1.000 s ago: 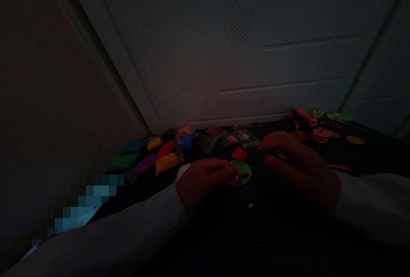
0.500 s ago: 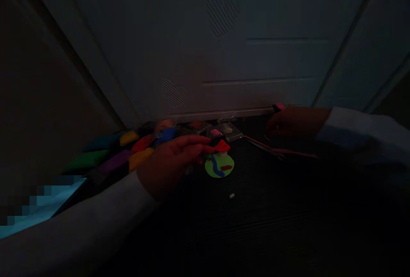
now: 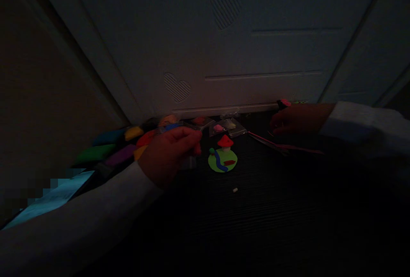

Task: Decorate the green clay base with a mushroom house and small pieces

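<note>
The scene is very dark. My left hand [image 3: 169, 151] hovers just left of a small green clay disc [image 3: 222, 160] that carries a blue strip, a red bit and a red-capped mushroom [image 3: 225, 142]; its fingers are curled together and what they pinch, if anything, I cannot make out. My right hand [image 3: 296, 119] is stretched out to the right, near the wall, its fingers curled down onto a pink-handled tool [image 3: 282, 145] lying on the dark ribbed mat [image 3: 256, 208]. Whether it grips the tool is unclear.
Several coloured clay bags [image 3: 121, 144] lie at the left behind my left hand. Small clear packets [image 3: 224, 127] sit by the white panelled wall [image 3: 224, 54]. A pale crumb [image 3: 235, 190] lies on the mat. A light blue sheet [image 3: 54, 198] lies at the far left.
My left hand drew back from the mushroom to the left of the disc. My right hand went from the middle out to the right by the wall. The view shifted slightly.
</note>
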### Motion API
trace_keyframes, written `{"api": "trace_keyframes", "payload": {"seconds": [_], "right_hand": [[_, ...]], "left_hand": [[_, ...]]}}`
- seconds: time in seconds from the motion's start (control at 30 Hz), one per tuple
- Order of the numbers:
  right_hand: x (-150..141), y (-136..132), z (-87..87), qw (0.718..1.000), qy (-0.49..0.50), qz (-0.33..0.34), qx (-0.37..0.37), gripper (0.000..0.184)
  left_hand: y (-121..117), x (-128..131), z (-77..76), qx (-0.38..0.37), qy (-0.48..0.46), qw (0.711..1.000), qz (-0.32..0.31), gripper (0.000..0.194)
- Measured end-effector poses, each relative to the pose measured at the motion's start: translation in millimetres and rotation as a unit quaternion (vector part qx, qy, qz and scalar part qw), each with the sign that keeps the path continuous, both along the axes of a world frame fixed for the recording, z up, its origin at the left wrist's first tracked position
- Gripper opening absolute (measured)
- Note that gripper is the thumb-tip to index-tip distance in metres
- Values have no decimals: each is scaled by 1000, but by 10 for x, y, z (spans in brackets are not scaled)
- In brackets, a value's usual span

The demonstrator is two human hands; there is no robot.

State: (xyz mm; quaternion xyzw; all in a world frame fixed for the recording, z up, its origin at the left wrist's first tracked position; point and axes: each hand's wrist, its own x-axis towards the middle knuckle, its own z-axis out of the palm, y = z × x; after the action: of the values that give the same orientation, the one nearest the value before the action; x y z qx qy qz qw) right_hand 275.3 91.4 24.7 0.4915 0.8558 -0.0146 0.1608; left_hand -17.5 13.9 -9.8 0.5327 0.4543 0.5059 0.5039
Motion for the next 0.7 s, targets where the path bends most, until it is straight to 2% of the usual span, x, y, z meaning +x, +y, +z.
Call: {"api": "trace_keyframes", "payload": {"seconds": [0.13, 0.3, 0.7], "right_hand": [[-13, -11, 13, 1000, 17, 8, 9, 31], [-6, -5, 17, 1000, 25, 12, 12, 33], [15, -22, -23, 999, 6, 18, -36, 26]], "left_hand": [[-3, 10, 12, -13, -14, 1000, 7, 12], [-35, 35, 3, -28, -11, 999, -23, 14], [-56, 11, -9, -18, 30, 999, -27, 8]]}}
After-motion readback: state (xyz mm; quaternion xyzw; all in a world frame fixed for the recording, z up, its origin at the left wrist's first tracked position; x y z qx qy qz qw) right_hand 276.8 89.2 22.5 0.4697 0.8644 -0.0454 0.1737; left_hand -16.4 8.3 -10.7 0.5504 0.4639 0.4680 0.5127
